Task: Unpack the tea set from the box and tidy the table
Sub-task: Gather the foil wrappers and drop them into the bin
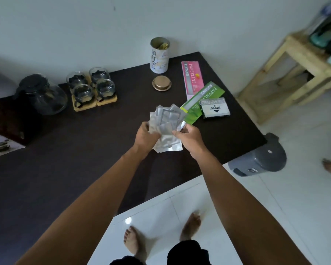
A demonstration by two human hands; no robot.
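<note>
Both hands (pixel 147 133) (pixel 189 135) around silver sachets (pixel 167 119)

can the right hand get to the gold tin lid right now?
Probably not yet. The right hand and left hand are both shut on the bundle of silver foil sachets. The path to the gold lid looks clear, so it would need to drop them first.

Both hands' fingers (pixel 177 133) covered the lower foil sachets (pixel 167 121); their count was indeterminate. Far left of the fingers, the box (pixel 0 144) was cut by the frame edge.
</note>
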